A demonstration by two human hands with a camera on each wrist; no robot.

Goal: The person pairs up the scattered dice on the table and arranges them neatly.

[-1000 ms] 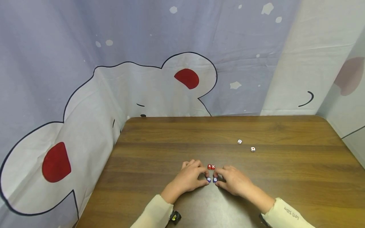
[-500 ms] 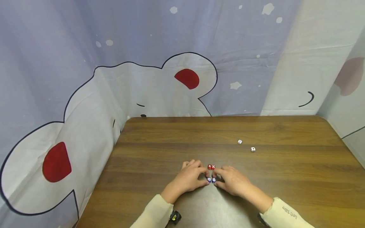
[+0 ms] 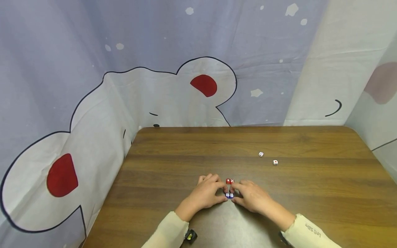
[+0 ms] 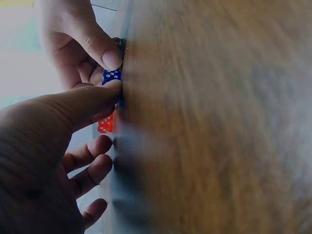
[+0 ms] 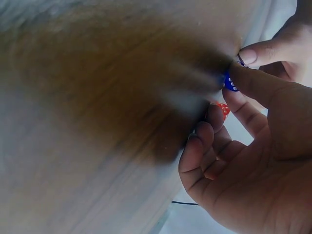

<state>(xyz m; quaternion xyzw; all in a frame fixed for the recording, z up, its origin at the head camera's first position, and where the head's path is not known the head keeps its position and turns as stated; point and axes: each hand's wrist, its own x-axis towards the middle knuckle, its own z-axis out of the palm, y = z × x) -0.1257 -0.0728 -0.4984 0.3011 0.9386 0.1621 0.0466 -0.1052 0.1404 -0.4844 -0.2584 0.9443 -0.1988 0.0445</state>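
Two blue dice sit side by side on the wooden table, between my hands in the head view. My left hand (image 3: 204, 193) pinches the left blue die (image 3: 227, 195) between thumb and index finger. With the same kind of pinch, my right hand (image 3: 252, 196) holds the right blue die (image 3: 232, 195). The two blue dice appear to touch or nearly touch. Just beyond them a pair of red dice (image 3: 230, 181) stands close together. In the left wrist view, a blue die (image 4: 112, 75) shows white pips between the thumbs, and a red die (image 4: 105, 124) is partly hidden behind fingers.
Farther back on the wooden table (image 3: 173, 148) lie two white dice, one (image 3: 261, 154) slightly behind and left of the other (image 3: 275, 162). A printed curtain (image 3: 263, 62) hangs along the table's far edge and left side.
My right hand has slid left with its blue die, narrowing the gap to the left blue die until they stand together. My left hand and the red and white dice have stayed in place.
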